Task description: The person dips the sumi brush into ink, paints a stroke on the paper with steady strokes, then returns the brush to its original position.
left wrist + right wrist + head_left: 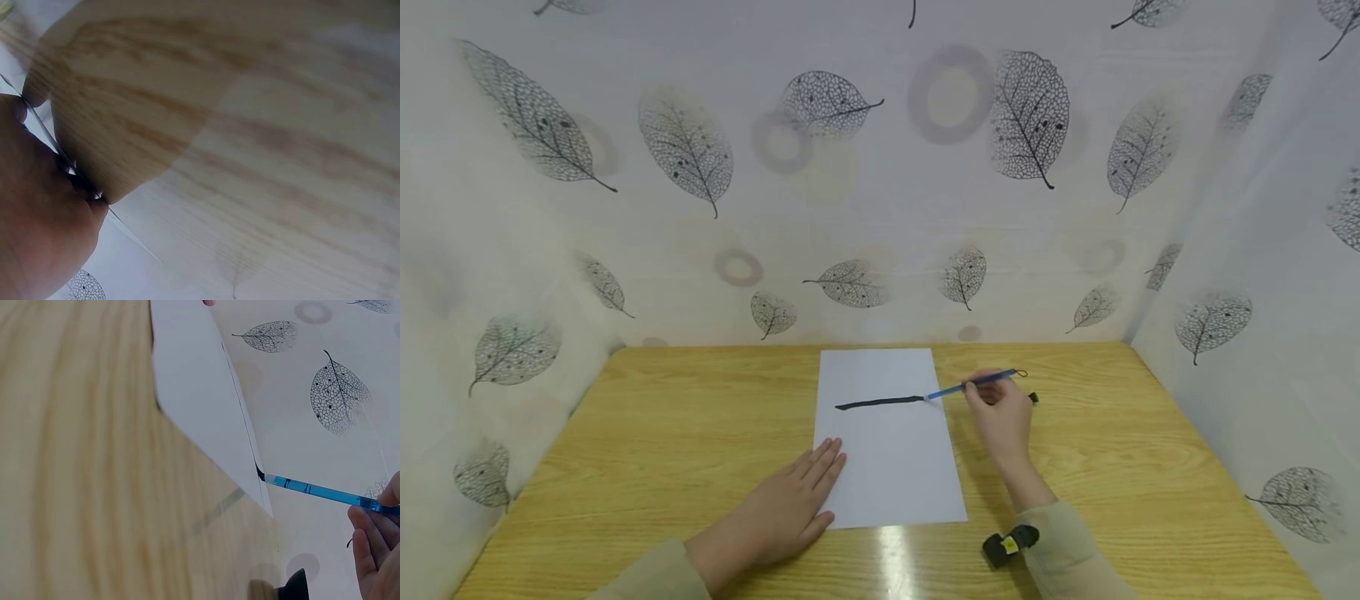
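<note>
A white sheet of paper (895, 475) lies on the wooden table, and a thick, nearly level black stroke (880, 403) crosses its upper part. My left hand (793, 504) rests with straight fingers on the sheet's lower left edge. To the right of the paper, my right hand (1003, 417) pinches a blue brush pen (325, 492) between thumb and fingers. The pen slants low, its black bristle tip (260, 473) touching the sheet at the stroke's right end. A thin loop hangs from the pen's far end. In the left wrist view the left fingers are partly hidden.
The wooden table (685, 450) has leaf-patterned cloth walls (880, 208) behind it and at both sides. A small black object (1034, 398), partly hidden, lies just beyond the right hand. A black device (1009, 546) sits at the right wrist.
</note>
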A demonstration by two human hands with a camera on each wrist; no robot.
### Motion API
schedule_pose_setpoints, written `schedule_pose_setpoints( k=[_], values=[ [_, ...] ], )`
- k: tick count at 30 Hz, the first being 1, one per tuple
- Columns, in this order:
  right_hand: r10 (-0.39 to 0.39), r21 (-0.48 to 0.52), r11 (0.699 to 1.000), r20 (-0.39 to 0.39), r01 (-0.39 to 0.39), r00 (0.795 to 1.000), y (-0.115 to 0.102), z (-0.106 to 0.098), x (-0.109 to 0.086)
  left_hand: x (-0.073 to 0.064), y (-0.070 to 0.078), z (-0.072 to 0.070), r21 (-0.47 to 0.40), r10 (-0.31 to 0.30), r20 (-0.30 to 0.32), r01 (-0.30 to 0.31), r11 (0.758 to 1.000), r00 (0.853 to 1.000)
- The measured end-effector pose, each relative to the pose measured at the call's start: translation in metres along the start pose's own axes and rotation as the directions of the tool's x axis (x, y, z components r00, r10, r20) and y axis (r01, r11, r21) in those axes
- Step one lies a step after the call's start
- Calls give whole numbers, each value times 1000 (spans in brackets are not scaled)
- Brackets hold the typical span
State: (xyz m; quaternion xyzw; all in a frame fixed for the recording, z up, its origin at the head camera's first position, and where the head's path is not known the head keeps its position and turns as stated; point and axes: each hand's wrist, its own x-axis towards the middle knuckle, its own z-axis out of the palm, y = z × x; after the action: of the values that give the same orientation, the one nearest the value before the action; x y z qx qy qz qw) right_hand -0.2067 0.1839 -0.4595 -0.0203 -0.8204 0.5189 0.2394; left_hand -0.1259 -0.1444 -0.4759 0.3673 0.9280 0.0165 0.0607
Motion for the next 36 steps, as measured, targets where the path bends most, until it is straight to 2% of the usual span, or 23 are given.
schedule_pose_setpoints(
  k=[23, 36],
  values=[
    [1, 42, 999, 21, -2, 1000, 4, -12, -4, -4, 8, 0, -22, -13, -12, 13, 1000, 1000],
    [-13, 34, 999, 10, 13, 1000, 2, -9, -1, -2, 3, -1, -13, 0, -16, 0, 1000, 1000]
  ],
)
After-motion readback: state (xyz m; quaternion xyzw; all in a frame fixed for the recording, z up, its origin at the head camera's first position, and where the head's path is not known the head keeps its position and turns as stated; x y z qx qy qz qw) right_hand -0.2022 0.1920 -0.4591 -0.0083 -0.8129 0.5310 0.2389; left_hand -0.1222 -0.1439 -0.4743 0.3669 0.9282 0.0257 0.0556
